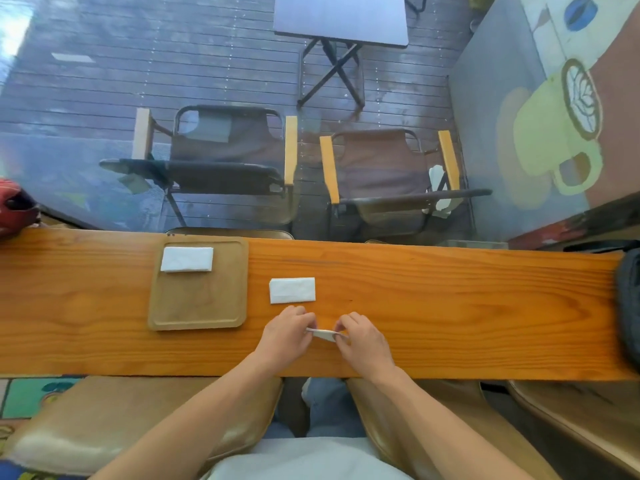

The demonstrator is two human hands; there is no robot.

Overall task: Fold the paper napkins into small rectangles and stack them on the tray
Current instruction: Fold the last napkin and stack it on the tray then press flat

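Observation:
A white paper napkin (324, 334) is held between both hands just above the wooden counter (450, 306), seen edge-on and partly hidden by fingers. My left hand (287, 332) pinches its left end; my right hand (360, 337) pinches its right end. A folded white napkin (292, 290) lies flat on the counter just beyond my hands. To the left sits a wooden tray (199, 306) with one folded napkin (187, 259) in its far left corner.
A dark bag (628, 299) rests at the counter's right end, and a red object (14, 206) at the far left. Beyond a glass pane stand two folding chairs (235, 161) and a small table.

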